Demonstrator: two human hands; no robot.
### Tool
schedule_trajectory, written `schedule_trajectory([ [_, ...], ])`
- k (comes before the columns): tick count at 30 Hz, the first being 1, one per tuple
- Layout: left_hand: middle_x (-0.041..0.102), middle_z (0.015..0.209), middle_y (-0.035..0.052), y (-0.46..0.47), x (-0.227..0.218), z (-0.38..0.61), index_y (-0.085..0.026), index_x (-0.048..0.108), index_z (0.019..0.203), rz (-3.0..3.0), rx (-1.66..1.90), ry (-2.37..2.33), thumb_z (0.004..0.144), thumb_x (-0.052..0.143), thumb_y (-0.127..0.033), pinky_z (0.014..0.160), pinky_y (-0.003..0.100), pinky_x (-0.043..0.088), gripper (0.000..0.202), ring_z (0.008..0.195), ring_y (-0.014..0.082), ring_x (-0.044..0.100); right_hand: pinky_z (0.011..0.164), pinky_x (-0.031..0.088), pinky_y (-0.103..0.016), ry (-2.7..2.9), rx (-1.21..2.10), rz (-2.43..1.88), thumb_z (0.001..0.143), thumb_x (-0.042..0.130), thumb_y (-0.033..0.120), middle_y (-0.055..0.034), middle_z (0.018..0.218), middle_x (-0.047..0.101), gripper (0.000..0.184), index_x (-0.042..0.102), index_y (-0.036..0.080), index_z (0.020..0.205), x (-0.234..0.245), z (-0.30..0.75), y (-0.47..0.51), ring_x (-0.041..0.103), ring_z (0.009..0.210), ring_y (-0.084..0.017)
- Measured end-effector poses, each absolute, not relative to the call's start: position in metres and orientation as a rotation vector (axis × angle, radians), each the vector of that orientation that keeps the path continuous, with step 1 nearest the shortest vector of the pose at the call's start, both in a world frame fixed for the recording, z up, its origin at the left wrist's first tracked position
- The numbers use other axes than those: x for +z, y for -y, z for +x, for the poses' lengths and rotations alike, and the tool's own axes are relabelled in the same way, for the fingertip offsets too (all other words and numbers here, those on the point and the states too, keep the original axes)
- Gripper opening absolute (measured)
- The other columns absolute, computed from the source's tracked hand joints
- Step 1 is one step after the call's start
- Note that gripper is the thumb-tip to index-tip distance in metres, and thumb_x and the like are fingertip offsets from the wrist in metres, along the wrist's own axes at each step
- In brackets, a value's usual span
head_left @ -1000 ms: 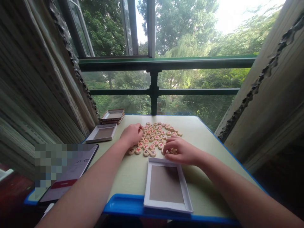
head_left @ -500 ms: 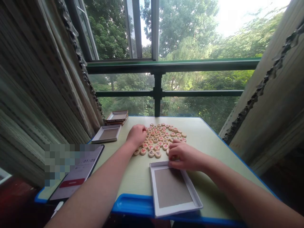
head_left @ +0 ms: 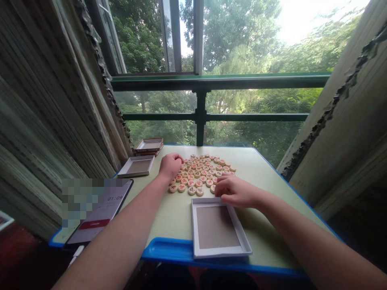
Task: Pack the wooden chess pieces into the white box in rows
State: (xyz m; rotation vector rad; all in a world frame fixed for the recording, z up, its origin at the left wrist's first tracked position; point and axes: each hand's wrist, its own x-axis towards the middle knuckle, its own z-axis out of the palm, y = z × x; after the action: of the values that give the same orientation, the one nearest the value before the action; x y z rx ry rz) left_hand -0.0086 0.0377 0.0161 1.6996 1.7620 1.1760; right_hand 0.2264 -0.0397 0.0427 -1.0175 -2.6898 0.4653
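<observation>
Many round wooden Chinese chess pieces (head_left: 197, 174), marked with red or black characters, lie close together in mid-table. My left hand (head_left: 171, 166) rests at their left edge, its fingers curled inward; what they hold, if anything, is hidden. Over the near right pieces reaches my right hand (head_left: 234, 189), with fingers bent down and thumb held apart from them. Its fingertips are partly hidden, and no piece is plainly gripped. Just below this hand, a shallow white box tray (head_left: 196, 237) with a bare grey-brown bottom lies at the table's near edge.
Another shallow box (head_left: 148, 172) and stacked box parts (head_left: 151, 150) sit at the back left. A phone or tablet (head_left: 116, 209) showing a timer lies on the left, a white cable plug (head_left: 79, 250) beside it. The table (head_left: 169, 221) has a blue rim; curtains flank the window.
My left hand has shifted slightly left, away from the pieces' middle. My right hand's thumb has come away from the tray rim. The view has tilted a little.
</observation>
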Motion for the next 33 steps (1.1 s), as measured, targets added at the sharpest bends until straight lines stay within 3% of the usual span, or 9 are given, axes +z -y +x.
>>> schedule_trajectory([
  [7, 0.060, 0.054, 0.0002, -0.026, 0.018, 0.001, -0.017, 0.065, 0.062, 1.890, 1.139, -1.726, 0.064, 0.043, -0.014, 0.049, 0.023, 0.040, 0.021, 0.055, 0.0148, 0.058, 0.075, 0.042, -0.032, 2.318, 0.171, -1.387, 0.080, 0.051, 0.022, -0.0069, 0.083, 0.063, 0.019, 0.069, 0.019, 0.084, 0.027, 0.239, 0.018, 0.053, 0.082, -0.020],
  [11, 0.066, 0.069, 0.0014, -0.022, 0.018, 0.006, -0.018, 0.066, 0.062, 2.239, 0.996, -1.525, 0.065, 0.046, -0.014, 0.067, 0.026, 0.047, 0.020, 0.071, 0.0161, 0.060, 0.076, 0.042, -0.032, 2.309, 0.155, -1.423, 0.079, 0.054, 0.024, -0.0072, 0.090, 0.064, 0.017, 0.069, 0.020, 0.083, 0.022, 0.245, 0.011, 0.053, 0.086, -0.020],
  [16, 0.067, 0.085, 0.0031, -0.023, 0.013, 0.005, -0.020, 0.070, 0.068, 2.448, 0.915, -1.458, 0.067, 0.048, -0.014, 0.086, 0.033, 0.046, 0.023, 0.089, 0.0202, 0.058, 0.079, 0.042, -0.033, 2.341, 0.135, -1.344, 0.079, 0.054, 0.023, -0.0075, 0.091, 0.065, 0.017, 0.071, 0.021, 0.083, 0.020, 0.245, 0.011, 0.052, 0.087, -0.021],
  [20, 0.067, 0.089, 0.0031, -0.024, 0.012, 0.004, -0.021, 0.072, 0.072, 2.490, 0.885, -1.420, 0.068, 0.050, -0.015, 0.089, 0.035, 0.045, 0.023, 0.094, 0.0214, 0.057, 0.082, 0.042, -0.035, 2.348, 0.151, -1.307, 0.082, 0.053, 0.027, -0.0079, 0.091, 0.063, 0.020, 0.072, 0.021, 0.085, 0.022, 0.242, 0.013, 0.052, 0.086, -0.020],
  [26, 0.065, 0.094, 0.0046, -0.014, 0.017, 0.013, -0.023, 0.074, 0.081, 2.603, 0.775, -1.205, 0.075, 0.059, -0.032, 0.091, 0.038, 0.042, 0.019, 0.095, 0.0226, 0.054, 0.084, 0.040, -0.036, 2.378, 0.146, -1.272, 0.082, 0.053, 0.025, -0.0063, 0.085, 0.062, 0.020, 0.073, 0.024, 0.081, 0.021, 0.240, 0.014, 0.052, 0.086, -0.020],
  [33, 0.062, 0.109, 0.0033, -0.005, 0.021, 0.023, -0.027, 0.073, 0.094, 2.692, 0.596, -1.043, 0.084, 0.051, -0.036, 0.099, 0.044, 0.032, 0.026, 0.107, 0.0256, 0.046, 0.084, 0.041, -0.036, 2.387, 0.120, -1.265, 0.083, 0.054, 0.028, -0.0068, 0.091, 0.068, 0.021, 0.073, 0.023, 0.088, 0.022, 0.235, 0.019, 0.056, 0.088, -0.020],
])
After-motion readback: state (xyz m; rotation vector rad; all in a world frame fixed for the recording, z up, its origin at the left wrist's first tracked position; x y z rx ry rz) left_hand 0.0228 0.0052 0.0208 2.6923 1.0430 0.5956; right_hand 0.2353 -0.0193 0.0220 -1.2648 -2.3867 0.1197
